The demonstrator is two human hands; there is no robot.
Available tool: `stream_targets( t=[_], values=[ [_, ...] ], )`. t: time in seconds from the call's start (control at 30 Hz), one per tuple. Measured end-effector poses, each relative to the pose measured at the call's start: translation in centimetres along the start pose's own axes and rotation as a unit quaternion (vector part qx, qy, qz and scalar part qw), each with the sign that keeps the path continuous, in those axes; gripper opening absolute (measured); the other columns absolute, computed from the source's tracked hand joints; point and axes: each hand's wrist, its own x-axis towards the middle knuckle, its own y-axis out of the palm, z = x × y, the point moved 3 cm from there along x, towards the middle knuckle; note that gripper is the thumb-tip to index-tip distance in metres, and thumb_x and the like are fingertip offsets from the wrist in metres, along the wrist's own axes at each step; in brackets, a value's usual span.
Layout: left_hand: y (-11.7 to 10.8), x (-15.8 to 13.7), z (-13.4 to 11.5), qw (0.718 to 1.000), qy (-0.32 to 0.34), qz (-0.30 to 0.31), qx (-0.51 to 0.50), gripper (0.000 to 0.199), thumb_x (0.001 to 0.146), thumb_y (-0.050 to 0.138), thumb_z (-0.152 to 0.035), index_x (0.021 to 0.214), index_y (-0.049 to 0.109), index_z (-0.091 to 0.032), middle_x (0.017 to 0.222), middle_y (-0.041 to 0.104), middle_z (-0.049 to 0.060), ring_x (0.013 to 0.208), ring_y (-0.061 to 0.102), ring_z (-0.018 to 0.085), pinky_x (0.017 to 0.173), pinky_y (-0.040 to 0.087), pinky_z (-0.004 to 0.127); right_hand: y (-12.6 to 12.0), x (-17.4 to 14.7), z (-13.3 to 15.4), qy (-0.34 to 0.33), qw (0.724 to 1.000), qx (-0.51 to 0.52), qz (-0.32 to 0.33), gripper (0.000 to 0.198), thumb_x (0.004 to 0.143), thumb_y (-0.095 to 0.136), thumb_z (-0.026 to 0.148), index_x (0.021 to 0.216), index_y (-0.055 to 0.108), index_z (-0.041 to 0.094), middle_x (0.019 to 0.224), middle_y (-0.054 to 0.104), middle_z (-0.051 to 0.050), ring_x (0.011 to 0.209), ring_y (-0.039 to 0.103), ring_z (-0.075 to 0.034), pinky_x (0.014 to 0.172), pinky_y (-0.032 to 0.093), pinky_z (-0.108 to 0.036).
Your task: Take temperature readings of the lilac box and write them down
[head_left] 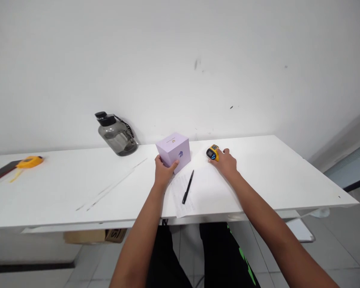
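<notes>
My left hand (164,171) grips a lilac cardboard box (184,155) by its lower near corner, thumb on the front face and fingers around the left side. The box has a small purple print on one face and faint lettering on top. On the right, my right hand (226,162) is closed around a yellow-and-black infrared thermometer (212,153) with a small screen and blue buttons facing me. Its handle is mostly hidden by my fingers. Between my hands a black pen (188,187) lies slantwise on a sheet of paper (181,203) with writing on it.
A grey translucent water bottle (118,136) leans against the wall behind the white table (108,192). At the far left lie a yellow tape measure (30,161) and a dark flat object (1,172). Below the table's front edge is a cardboard box (84,237).
</notes>
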Motion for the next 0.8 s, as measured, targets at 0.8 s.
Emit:
stream_targets(
  t=[0.8],
  values=[
    [0.6,0.5,1.3,0.999,0.038,0.029,0.010,0.099,0.072,0.094,-0.053,0.148,0.038,-0.023,0.157,0.054,0.021,0.145,0.058,0.037,0.118,0.049,0.054,3.9,-5.2,6.1,-0.587,0.800,-0.110,0.064,0.048,0.104,0.046,0.007,0.142,0.071,0.023,0.099,0.077,-0.011,0.080,0.066,-0.020,0.080,0.049,-0.035]
  ],
)
